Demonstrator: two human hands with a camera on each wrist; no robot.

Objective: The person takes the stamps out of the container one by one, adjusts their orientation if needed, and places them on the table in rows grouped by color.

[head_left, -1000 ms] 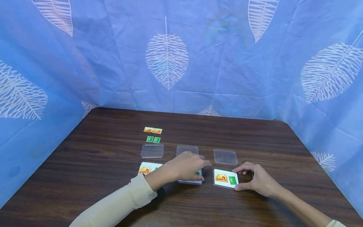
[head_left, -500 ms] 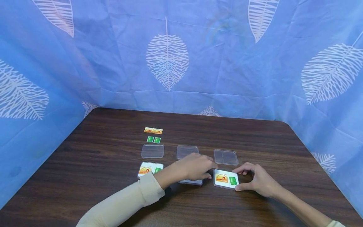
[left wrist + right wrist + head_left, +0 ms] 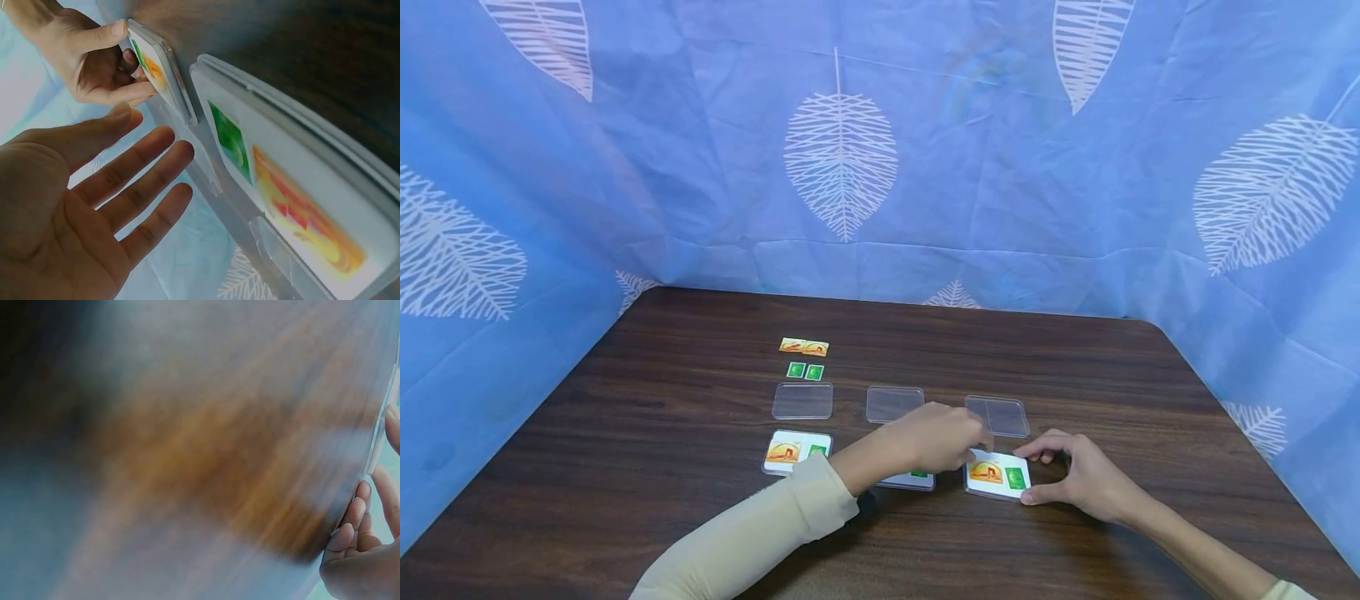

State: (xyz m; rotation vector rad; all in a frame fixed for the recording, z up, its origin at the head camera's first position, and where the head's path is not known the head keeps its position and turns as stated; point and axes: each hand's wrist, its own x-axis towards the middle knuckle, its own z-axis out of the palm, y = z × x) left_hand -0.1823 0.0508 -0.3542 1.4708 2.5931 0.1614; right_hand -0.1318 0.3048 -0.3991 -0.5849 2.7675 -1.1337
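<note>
A flat clear case (image 3: 996,490) with a white insert, an orange stamp and a green stamp lies at the right of the row. My right hand (image 3: 1075,477) pinches its right edge between thumb and fingers. Reaching across the middle case (image 3: 908,481), my left hand (image 3: 936,437) has its fingertips by the right case's upper left corner; whether they touch it I cannot tell. In the left wrist view, the left hand (image 3: 94,194) shows loosely extended fingers holding nothing. A similar case (image 3: 797,446) lies at the left, partly behind the left forearm.
Clear lids, one at the left (image 3: 802,402), one in the middle (image 3: 891,403) and one at the right (image 3: 1003,417), lie behind the cases. Two green stamps (image 3: 805,372) and two orange stamps (image 3: 803,347) lie farther back. Blue leaf-patterned cloth (image 3: 715,183) surrounds the dark wooden table (image 3: 662,400).
My left hand has moved rightward from over the middle case to the right case's upper left corner. The right hand keeps its hold on the right case.
</note>
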